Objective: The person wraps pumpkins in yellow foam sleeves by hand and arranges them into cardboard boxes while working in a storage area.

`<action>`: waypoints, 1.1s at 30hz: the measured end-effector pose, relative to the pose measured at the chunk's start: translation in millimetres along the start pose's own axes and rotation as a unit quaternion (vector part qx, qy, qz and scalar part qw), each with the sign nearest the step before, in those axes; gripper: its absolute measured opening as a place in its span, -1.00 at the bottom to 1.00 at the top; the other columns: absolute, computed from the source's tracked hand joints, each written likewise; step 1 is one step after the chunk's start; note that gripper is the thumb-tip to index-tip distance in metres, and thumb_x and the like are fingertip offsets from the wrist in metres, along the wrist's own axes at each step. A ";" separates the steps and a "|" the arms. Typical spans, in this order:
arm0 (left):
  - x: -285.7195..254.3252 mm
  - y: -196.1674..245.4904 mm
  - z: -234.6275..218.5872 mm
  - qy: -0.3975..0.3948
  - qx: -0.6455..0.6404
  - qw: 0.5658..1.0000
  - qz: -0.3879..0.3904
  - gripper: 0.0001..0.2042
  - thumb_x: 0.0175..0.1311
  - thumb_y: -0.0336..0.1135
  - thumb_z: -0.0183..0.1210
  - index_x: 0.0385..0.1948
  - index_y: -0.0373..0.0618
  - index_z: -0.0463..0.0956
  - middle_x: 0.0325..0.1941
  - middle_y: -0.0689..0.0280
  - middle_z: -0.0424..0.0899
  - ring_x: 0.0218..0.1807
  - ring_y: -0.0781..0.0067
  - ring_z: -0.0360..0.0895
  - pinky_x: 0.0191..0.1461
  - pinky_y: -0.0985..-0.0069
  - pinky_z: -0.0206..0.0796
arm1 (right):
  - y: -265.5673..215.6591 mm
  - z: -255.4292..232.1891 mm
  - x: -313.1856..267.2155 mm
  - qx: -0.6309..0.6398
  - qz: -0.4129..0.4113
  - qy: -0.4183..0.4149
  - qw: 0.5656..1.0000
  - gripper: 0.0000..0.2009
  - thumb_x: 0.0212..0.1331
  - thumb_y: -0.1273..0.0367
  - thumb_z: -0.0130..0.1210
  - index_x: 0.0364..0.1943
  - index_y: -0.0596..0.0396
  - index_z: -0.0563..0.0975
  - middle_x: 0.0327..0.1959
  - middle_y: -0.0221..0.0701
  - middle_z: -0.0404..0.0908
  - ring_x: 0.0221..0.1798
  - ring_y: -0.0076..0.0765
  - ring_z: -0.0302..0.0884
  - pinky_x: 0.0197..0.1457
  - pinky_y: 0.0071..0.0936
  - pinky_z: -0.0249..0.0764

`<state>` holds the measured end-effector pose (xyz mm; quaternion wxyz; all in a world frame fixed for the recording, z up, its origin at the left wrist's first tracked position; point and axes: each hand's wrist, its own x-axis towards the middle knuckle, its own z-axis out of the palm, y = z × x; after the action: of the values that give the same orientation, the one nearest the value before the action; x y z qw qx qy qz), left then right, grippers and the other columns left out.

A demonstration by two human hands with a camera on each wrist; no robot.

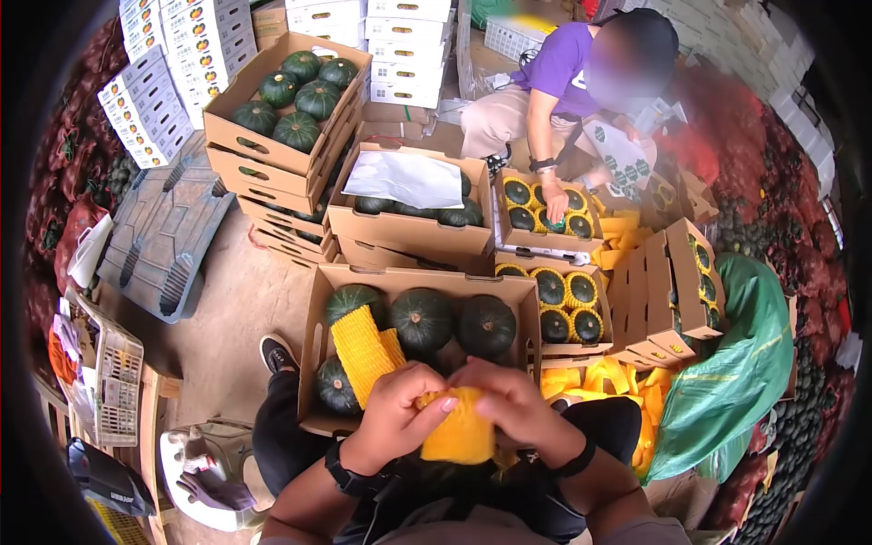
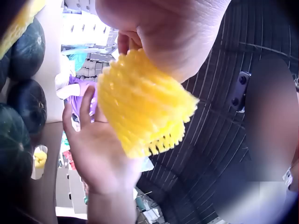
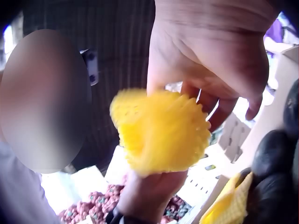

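Note:
A yellow foam net sleeve hangs over my lap, its open toothed end showing in the left wrist view. At its upper edge my left hand pinches it between thumb and fingers. My right hand is right beside the sleeve, fingers extended in the left wrist view and its thumb hidden behind the foam. Just beyond my hands, a cardboard box holds several dark green squashes. Flattened yellow foam sleeves lie on the squashes at the left of this box.
Behind stand stacked cartons of squashes and a box with a white sheet. A person reaches into a carton of netted squashes. On the right are a green sack and loose yellow sleeves; a pallet lies left.

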<state>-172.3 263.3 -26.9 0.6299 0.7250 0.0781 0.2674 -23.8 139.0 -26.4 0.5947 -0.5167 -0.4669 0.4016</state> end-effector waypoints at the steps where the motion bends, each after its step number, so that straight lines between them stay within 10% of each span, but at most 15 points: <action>1: -7.1 -6.1 -10.4 -0.065 -0.096 0.988 -0.100 -0.74 0.29 -0.21 0.11 -0.51 -0.21 0.43 -0.36 0.25 0.61 -0.32 0.53 0.52 -0.20 0.53 0.26 | -4.4 0.0 -6.3 -0.176 0.017 -0.136 0.975 -0.54 0.32 -0.01 -0.15 -0.37 0.11 0.52 -0.27 -0.37 0.55 -0.05 -0.38 0.47 0.32 -0.21 0.12; 3: -7.4 -11.0 -26.7 -0.273 -0.366 0.873 -0.175 -0.27 0.24 0.32 -0.10 -0.27 -0.42 0.52 -0.26 0.12 0.63 -0.23 0.44 0.55 -0.15 0.55 0.30 | 7.8 1.0 -8.9 0.112 0.024 0.042 0.993 -0.78 0.29 0.29 0.01 -0.31 0.22 0.47 -0.37 -0.49 0.48 -0.23 -0.60 0.42 0.22 -0.39 0.30; 5: -21.4 -13.2 -29.7 -0.283 -0.399 0.871 -0.050 -0.12 0.12 0.43 -0.07 -0.11 -0.50 0.48 -0.15 0.04 0.62 -0.07 0.27 0.56 0.05 0.45 0.31 | 12.8 0.3 -6.7 0.327 0.149 -0.008 0.933 -0.75 0.31 0.28 0.00 -0.12 0.22 0.47 -0.22 -0.48 0.54 -0.09 -0.63 0.44 0.19 -0.47 0.31; 7: -28.1 -17.0 -9.7 -0.145 -0.617 0.771 0.067 0.05 -0.11 0.59 -0.03 0.16 -0.34 0.32 0.18 0.00 0.43 0.29 0.01 0.31 0.36 0.12 0.07 | 26.9 34.6 -13.9 0.271 0.228 -0.058 0.933 -0.64 0.31 0.26 0.03 0.08 0.20 0.41 -0.02 -0.45 0.52 0.07 -0.59 0.41 0.19 -0.51 0.30; 8: -18.2 -7.4 -3.3 -0.143 -0.626 0.764 0.064 0.08 -0.14 0.60 -0.03 0.26 -0.24 0.17 0.27 0.01 0.31 0.34 0.01 0.22 0.37 0.08 0.04 | 60.3 41.0 -20.9 0.310 0.132 -0.077 0.938 -0.59 0.31 0.28 0.04 0.17 0.18 0.36 0.11 -0.47 0.45 0.16 -0.55 0.34 0.21 -0.50 0.28; 10: -4.5 7.2 0.1 -0.084 -0.596 0.798 0.009 0.14 -0.17 0.61 -0.02 0.38 -0.07 -0.11 0.41 0.04 0.08 0.42 0.01 0.06 0.39 0.04 -0.03 | 42.2 24.2 3.8 -0.106 -0.032 -0.049 0.993 -0.49 0.15 0.29 0.17 0.20 0.03 0.35 0.16 -0.30 0.40 0.15 -0.26 0.39 0.20 -0.33 0.32; 13: 8.7 -7.8 -2.3 0.043 -0.521 0.850 -0.067 -0.07 0.10 0.39 0.00 0.40 0.03 -0.16 0.46 0.14 -0.03 0.42 0.11 0.05 0.41 0.11 -0.05 | 9.6 -14.1 38.4 -0.667 0.117 0.044 0.734 -0.29 -0.09 0.20 0.30 0.26 -0.20 0.28 0.18 -0.07 0.29 0.11 0.13 0.37 0.12 -0.15 0.38; 15: 9.9 -29.8 0.4 0.095 -0.469 0.867 -0.137 -0.21 0.19 0.27 -0.01 0.37 0.03 -0.01 0.40 0.21 0.09 0.37 0.17 0.12 0.37 0.15 0.01 | 24.9 -29.2 57.6 -0.622 0.309 -0.020 0.719 -0.20 -0.16 0.16 0.33 0.28 -0.25 0.22 0.22 0.03 0.21 0.16 0.20 0.33 0.14 -0.11 0.38; 18: 9.1 -39.6 13.2 0.113 -0.468 0.848 -0.221 -0.30 0.24 0.01 0.10 0.35 0.00 -0.01 0.34 0.24 0.18 0.32 0.25 0.17 0.35 0.19 0.02 | 48.1 -33.9 55.4 -0.636 0.233 0.014 0.736 -0.16 -0.19 0.15 0.36 0.29 -0.23 0.18 0.22 0.10 0.17 0.16 0.23 0.34 0.18 -0.11 0.36; 21: 10.3 -34.5 19.8 0.110 -0.407 0.869 -0.257 -0.31 0.21 -0.28 0.20 0.32 -0.03 -0.03 0.25 0.28 0.21 0.33 0.41 0.12 0.31 0.34 0.08 | 41.3 -42.3 52.2 -0.384 0.169 0.127 0.899 -0.15 -0.20 0.12 0.37 0.29 -0.25 0.19 0.21 0.13 0.15 0.26 0.25 0.22 0.24 -0.13 0.31; 26: 18.6 -42.3 22.2 0.174 -0.347 0.916 -0.105 -0.31 0.08 -0.74 0.12 0.26 -0.07 0.04 0.13 0.26 0.39 0.13 0.41 0.41 0.18 0.46 0.33 | -4.2 -11.5 25.2 -0.006 0.036 0.120 0.992 -0.44 0.32 0.09 -0.07 0.34 -0.06 0.13 0.33 -0.19 0.12 0.36 -0.16 0.12 0.38 -0.25 0.06; 31: -1.7 -30.9 2.7 0.047 -0.503 0.856 -0.108 -0.22 0.05 0.19 0.17 0.24 -0.12 0.20 0.22 0.11 0.39 0.15 0.10 0.44 0.12 0.15 0.39 | 1.9 -10.1 13.8 0.219 0.188 0.096 0.953 -0.42 0.38 -0.02 -0.27 0.36 -0.03 0.11 0.36 -0.33 0.13 0.41 -0.25 0.05 0.38 -0.27 0.07; 33: -13.7 -30.7 7.3 0.064 -0.530 0.836 -0.129 -0.18 0.01 0.22 0.17 0.27 -0.11 0.18 0.26 0.11 0.36 0.21 0.10 0.40 0.24 0.14 0.30 | 0.2 7.7 11.4 0.254 0.308 -0.044 0.916 -0.44 0.40 0.00 -0.32 0.38 -0.06 0.08 0.37 -0.37 0.14 0.41 -0.34 0.05 0.38 -0.23 0.11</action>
<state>-173.4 256.7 -60.7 0.9400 0.2452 0.0579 0.2301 -28.5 151.9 -24.7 0.5311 -0.4484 -0.1928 0.6926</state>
